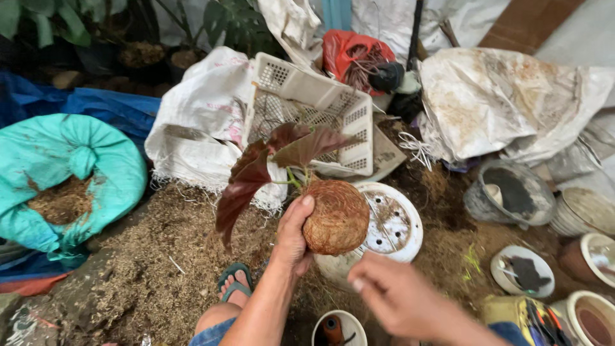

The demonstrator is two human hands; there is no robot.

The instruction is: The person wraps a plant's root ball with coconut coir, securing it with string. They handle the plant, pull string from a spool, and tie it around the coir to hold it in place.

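My left hand [292, 232] grips a round ball of brown coconut fibre [337, 216] from its left side and holds it up over the ground. A small plant with dark red leaves [259, 168] grows out of the top of the ball and leans to the left. My right hand [397, 296] hovers lower and to the right of the ball, blurred, fingers loosely curled, holding nothing that I can see. My foot in a green sandal [234, 284] rests on the fibre-strewn ground below.
A white perforated pot [400, 224] lies behind the ball. A white plastic crate [314, 109] leans on white sacks [205, 115]. A teal sack of fibre [64, 179] sits at left. Grey buckets [509, 192] and small pots [589, 256] crowd the right. Loose fibre covers the ground.
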